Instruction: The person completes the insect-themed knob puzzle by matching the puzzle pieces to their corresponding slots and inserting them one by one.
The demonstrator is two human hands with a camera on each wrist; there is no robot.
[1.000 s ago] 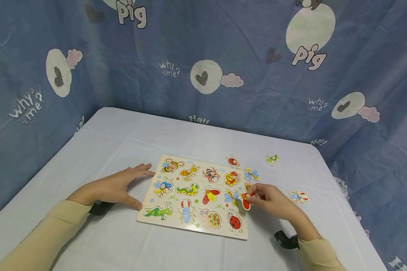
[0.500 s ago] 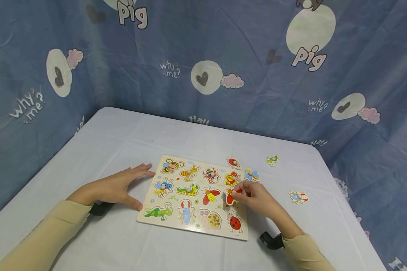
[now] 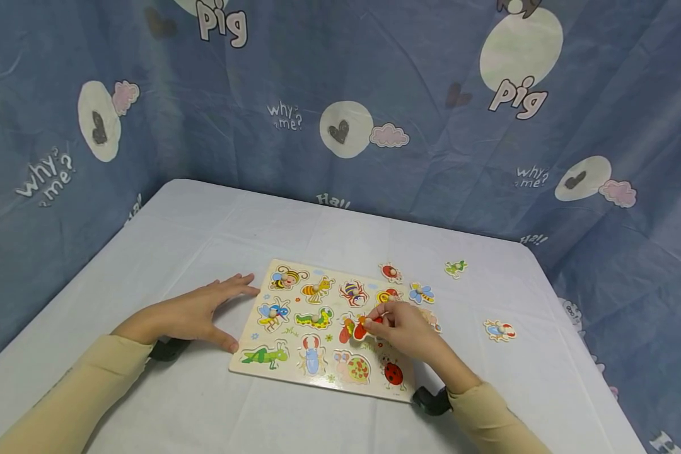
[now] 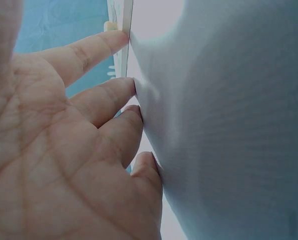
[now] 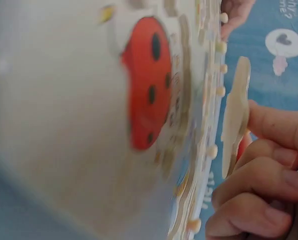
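My right hand (image 3: 411, 334) pinches a red-winged insect puzzle piece (image 3: 361, 329) over the wooden insect puzzle board (image 3: 376, 387). In the right wrist view the piece (image 5: 235, 117) is raised above the board and tilted, its plain wooden underside showing. It overlaps the matching red insect picture (image 3: 346, 331) in the head view. My left hand (image 3: 195, 313) lies spread at the board's left edge, thumb and fingertips right at it. Several knobbed pieces, such as the caterpillar (image 3: 314, 318), sit in their recesses. My right hand hides the board's right-middle part.
Loose pieces lie to the right: a ladybug (image 3: 391, 272), a blue-winged insect (image 3: 422, 292), a green insect (image 3: 456, 268), a blue beetle (image 3: 499, 330) and a partly hidden snail-like piece (image 3: 432, 320). A white cloth (image 3: 193, 403) covers the table; a blue printed curtain (image 3: 232, 139) hangs behind.
My right hand has carried the red insect piece leftward from the board's right edge toward the middle, uncovering part of a loose piece behind it. The left hand stays still.
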